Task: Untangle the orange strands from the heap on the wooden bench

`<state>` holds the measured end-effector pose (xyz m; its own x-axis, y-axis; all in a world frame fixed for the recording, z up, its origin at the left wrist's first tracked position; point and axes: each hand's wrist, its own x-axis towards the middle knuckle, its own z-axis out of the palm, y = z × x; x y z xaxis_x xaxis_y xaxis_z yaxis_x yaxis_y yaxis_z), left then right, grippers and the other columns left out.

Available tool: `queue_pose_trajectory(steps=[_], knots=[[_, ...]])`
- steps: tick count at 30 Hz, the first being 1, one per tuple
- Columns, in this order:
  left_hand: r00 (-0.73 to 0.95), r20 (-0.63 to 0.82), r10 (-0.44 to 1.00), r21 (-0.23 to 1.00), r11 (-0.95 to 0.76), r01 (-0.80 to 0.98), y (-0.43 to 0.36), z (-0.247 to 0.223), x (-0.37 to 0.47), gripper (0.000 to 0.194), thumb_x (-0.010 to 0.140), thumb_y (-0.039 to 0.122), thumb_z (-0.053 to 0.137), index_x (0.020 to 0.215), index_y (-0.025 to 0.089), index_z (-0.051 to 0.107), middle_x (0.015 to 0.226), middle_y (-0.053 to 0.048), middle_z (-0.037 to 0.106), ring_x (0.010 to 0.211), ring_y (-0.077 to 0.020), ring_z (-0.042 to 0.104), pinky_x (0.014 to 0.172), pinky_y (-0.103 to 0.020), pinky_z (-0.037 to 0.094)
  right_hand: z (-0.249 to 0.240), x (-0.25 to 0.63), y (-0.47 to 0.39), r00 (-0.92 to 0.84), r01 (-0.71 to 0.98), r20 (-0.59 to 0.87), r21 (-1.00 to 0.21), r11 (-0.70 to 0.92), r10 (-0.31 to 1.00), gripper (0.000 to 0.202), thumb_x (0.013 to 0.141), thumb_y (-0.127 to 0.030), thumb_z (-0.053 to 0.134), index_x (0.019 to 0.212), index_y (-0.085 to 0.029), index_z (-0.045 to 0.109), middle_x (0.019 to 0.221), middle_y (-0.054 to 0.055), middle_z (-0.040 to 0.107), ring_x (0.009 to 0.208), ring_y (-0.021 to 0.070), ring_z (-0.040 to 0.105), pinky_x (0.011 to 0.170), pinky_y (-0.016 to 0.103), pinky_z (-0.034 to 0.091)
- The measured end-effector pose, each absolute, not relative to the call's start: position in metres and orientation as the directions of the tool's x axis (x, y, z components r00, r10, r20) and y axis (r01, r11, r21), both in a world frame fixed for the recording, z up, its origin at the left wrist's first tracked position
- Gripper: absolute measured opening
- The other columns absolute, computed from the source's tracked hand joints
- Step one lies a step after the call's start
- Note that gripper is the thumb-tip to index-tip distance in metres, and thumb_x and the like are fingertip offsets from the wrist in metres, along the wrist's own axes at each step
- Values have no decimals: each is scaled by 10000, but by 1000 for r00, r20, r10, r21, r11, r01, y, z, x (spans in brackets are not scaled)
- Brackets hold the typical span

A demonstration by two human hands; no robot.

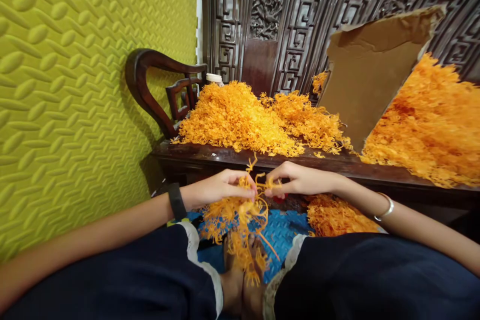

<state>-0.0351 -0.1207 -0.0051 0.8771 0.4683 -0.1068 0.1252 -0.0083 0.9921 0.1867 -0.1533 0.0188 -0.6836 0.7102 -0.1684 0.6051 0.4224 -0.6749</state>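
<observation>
My left hand [236, 185], with a dark band on its wrist, is closed on a hanging bunch of orange plastic pieces [243, 215]. The bunch dangles from it over my feet. Just to its right, my right hand [287, 180] pinches a small orange piece [274, 185] between thumb and fingers, close to the top of the bunch. A silver bangle circles that forearm. Beyond both hands, a large heap of orange pieces [236, 120] lies on the dark wooden bench [202, 155].
A cardboard sheet [367, 75] stands upright on the bench, with a bigger orange heap [431, 120] to its right. More orange pieces [341, 215] lie low beside the blue mat [285, 230]. A curved armrest [144, 85] and yellow textured wall [75, 110] are at left.
</observation>
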Motion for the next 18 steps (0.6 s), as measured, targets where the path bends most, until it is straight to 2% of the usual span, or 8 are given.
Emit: queue_pose_trajectory(steps=[2, 4, 9, 14, 18], knots=[[925, -172, 339, 977, -59, 203, -122, -3, -37, 121, 768, 244, 625, 802, 142, 570, 691, 21, 588, 577, -72, 529, 643, -243, 419, 19, 190, -155, -714, 603, -222, -676, 423, 664, 359, 843, -415, 510, 690, -103, 599, 609, 5, 561, 553, 76, 498, 559, 203, 402], [942, -184, 282, 969, -110, 222, -123, -1, -37, 127, 765, 247, 627, 763, 143, 555, 649, 39, 555, 505, -46, 463, 567, -214, 386, 19, 193, -156, -727, 599, -273, -700, 388, 630, 370, 844, -420, 510, 678, -101, 598, 577, -7, 533, 517, 64, 469, 526, 192, 383], [938, -143, 315, 973, -127, 191, -129, 5, -35, 169, 773, 279, 616, 719, 145, 528, 564, 61, 469, 461, -33, 351, 467, -185, 285, 19, 199, -159, -745, 569, -339, -772, 283, 574, 350, 843, -371, 526, 651, -89, 605, 539, -17, 505, 483, 50, 435, 498, 181, 352], [933, -167, 319, 980, -47, 192, -136, 8, -32, 180, 765, 269, 617, 698, 137, 515, 576, 55, 469, 469, -32, 330, 458, -190, 251, 20, 204, -158, -753, 576, -405, -786, 222, 519, 332, 833, -344, 544, 632, -84, 590, 529, -18, 495, 471, 45, 425, 478, 175, 328], [930, -183, 319, 977, -50, 209, -138, 10, -30, 174, 761, 252, 619, 688, 132, 518, 593, 47, 483, 499, -37, 351, 487, -194, 264, 19, 208, -158, -764, 570, -430, -800, 189, 481, 338, 837, -348, 542, 629, -84, 580, 530, -14, 500, 472, 46, 422, 490, 180, 336]])
